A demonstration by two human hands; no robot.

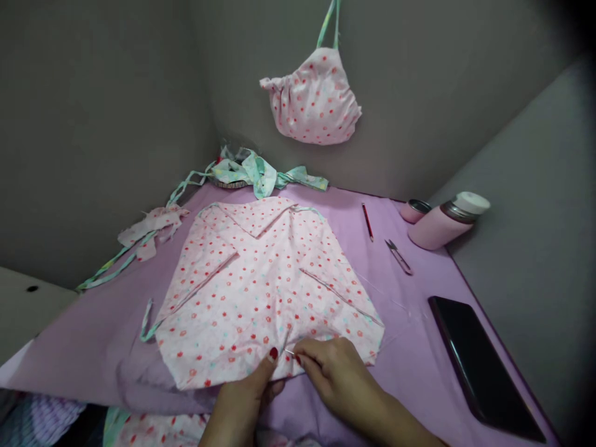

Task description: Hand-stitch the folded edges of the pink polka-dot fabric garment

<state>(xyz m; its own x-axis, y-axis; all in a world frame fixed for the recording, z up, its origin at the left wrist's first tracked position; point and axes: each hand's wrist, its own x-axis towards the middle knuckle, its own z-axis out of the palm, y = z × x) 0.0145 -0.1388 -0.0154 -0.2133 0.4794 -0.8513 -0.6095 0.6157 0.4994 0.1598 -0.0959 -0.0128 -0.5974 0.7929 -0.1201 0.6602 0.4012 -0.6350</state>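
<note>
A pink cloth garment piece (261,285) with small red flowers and mint-green edging lies spread in front of me. My left hand (249,394) is closed on its near edge, the red-nailed thumb on top and the fingers curled at the edge. Just to the right, my right hand (338,375) pinches a thin needle (289,352), whose tip points left toward my left thumb. The cloth is gathered into small creases around the needle. Any thread on it is too fine to make out.
A purple cloth (395,347) covers the table. On the right are a phone (484,366), thread snips (398,256), a red pencil (367,221), a pink bottle (442,223) and its cup (415,210). Green fabric strips (261,174) lie behind; a flowered pouch-shaped piece (316,99) hangs on the wall.
</note>
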